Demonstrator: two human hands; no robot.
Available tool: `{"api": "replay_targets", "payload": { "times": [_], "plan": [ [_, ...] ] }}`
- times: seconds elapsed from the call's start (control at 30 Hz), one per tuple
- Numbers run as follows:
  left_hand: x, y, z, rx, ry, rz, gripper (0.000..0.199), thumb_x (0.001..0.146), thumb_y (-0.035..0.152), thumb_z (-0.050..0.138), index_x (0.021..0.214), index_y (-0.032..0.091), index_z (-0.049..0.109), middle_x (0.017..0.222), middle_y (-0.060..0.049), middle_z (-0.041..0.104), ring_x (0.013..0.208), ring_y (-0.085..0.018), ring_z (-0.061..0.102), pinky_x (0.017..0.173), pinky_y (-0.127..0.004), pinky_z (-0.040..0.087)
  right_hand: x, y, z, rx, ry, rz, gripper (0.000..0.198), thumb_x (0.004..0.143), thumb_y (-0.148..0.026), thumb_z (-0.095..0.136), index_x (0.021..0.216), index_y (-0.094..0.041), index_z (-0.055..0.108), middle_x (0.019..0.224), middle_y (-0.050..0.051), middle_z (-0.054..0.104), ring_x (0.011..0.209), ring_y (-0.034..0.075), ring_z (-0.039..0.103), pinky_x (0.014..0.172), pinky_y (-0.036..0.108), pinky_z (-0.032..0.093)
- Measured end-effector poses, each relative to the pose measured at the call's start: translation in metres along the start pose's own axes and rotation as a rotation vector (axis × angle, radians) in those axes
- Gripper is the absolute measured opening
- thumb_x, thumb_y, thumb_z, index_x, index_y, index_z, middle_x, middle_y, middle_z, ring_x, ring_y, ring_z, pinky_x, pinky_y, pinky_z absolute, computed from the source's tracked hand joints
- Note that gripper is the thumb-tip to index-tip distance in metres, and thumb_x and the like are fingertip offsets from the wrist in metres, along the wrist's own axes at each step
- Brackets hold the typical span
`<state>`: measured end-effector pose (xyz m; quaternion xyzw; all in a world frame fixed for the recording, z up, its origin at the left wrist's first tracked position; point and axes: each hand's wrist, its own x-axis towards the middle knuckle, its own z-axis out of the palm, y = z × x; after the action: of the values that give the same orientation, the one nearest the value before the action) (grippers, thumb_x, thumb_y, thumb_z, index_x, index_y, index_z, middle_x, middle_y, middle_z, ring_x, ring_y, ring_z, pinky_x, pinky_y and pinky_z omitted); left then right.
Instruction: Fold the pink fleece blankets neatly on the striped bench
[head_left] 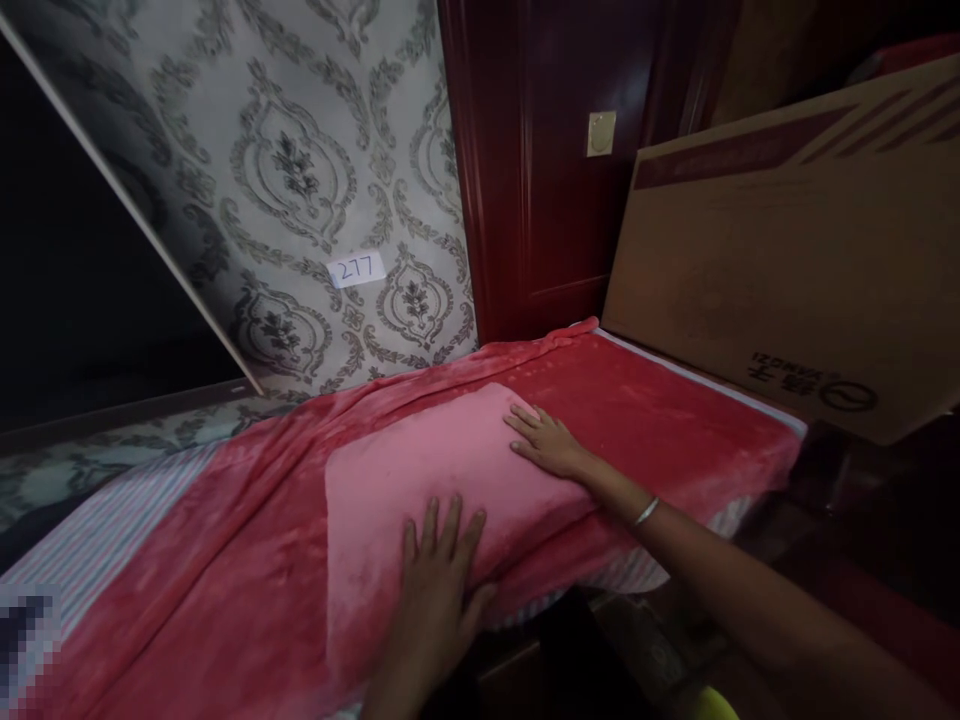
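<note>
A pink, soft-looking folded cloth (420, 440) lies flat on a red plush blanket (637, 400). Near its front edge rests my left hand (439, 570), palm down with the fingers spread. My right hand (547, 440) lies on the cloth's right end, fingers stretched out and apart, and a bangle (646, 510) circles that wrist. Neither hand grips anything. Whether the pink piece is a separate cloth or a folded part of the blanket is hard to tell in the dim light.
Striped fabric (127, 520) shows beneath the blanket at the left. A large cardboard box (787, 260) leans at the right beside a dark red door (555, 200). A dark screen (97, 250) stands at the left, and a paper label (357, 269) reading 277 is on the patterned wall.
</note>
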<state>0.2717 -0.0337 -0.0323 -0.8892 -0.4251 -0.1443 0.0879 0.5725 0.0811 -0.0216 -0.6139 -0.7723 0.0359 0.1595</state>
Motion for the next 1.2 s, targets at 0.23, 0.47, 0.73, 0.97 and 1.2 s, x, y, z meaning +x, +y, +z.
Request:
{"api": "replay_targets", "payload": {
  "times": [0.23, 0.47, 0.73, 0.97, 1.2],
  "plan": [
    [0.037, -0.092, -0.049, -0.092, -0.035, -0.205, 0.057, 0.102, 0.036, 0.035, 0.155, 0.016, 0.042, 0.161, -0.017, 0.040, 0.152, -0.029, 0.034, 0.122, -0.060, 0.028, 0.027, -0.087, -0.026, -0.018, -0.061, -0.170, 0.057, 0.104, -0.049, 0.044, 0.156, -0.024, 0.044, 0.166, 0.013, 0.031, 0.155, 0.033, 0.021, 0.122, 0.064, 0.020],
    [0.069, -0.117, -0.019, 0.037, -0.118, -0.564, 0.060, 0.101, 0.043, 0.038, 0.153, 0.015, 0.045, 0.162, -0.023, 0.035, 0.152, -0.040, 0.031, 0.115, -0.072, 0.030, 0.071, -0.142, -0.004, 0.054, -0.155, -0.318, 0.056, 0.105, -0.049, 0.044, 0.157, -0.029, 0.041, 0.167, 0.003, 0.029, 0.154, 0.027, 0.023, 0.125, 0.055, 0.017],
    [0.061, -0.103, 0.001, 0.118, -0.144, -0.615, 0.057, 0.104, 0.042, 0.038, 0.158, 0.024, 0.038, 0.168, -0.015, 0.026, 0.157, -0.035, 0.019, 0.120, -0.065, 0.026, 0.100, -0.038, -0.008, 0.041, -0.107, 0.097, 0.052, 0.108, -0.047, 0.031, 0.151, -0.026, 0.052, 0.159, 0.010, 0.044, 0.149, 0.034, 0.032, 0.118, 0.064, 0.023],
    [0.060, -0.103, 0.000, 0.083, -0.119, -0.624, 0.057, 0.103, 0.044, 0.041, 0.157, 0.026, 0.040, 0.167, -0.014, 0.029, 0.156, -0.035, 0.022, 0.119, -0.065, 0.029, 0.098, -0.019, 0.010, 0.095, -0.038, 0.234, 0.056, 0.107, -0.051, 0.023, 0.155, -0.030, 0.045, 0.165, 0.005, 0.035, 0.152, 0.030, 0.025, 0.118, 0.063, 0.028],
    [0.058, -0.104, -0.006, -0.001, -0.170, -0.620, 0.059, 0.103, 0.045, 0.040, 0.158, 0.024, 0.037, 0.168, -0.014, 0.025, 0.157, -0.035, 0.019, 0.120, -0.067, 0.024, 0.093, -0.022, 0.006, 0.100, -0.066, 0.243, 0.057, 0.108, -0.049, 0.026, 0.156, -0.026, 0.044, 0.166, 0.007, 0.032, 0.154, 0.031, 0.022, 0.120, 0.062, 0.025]
  ]
}}
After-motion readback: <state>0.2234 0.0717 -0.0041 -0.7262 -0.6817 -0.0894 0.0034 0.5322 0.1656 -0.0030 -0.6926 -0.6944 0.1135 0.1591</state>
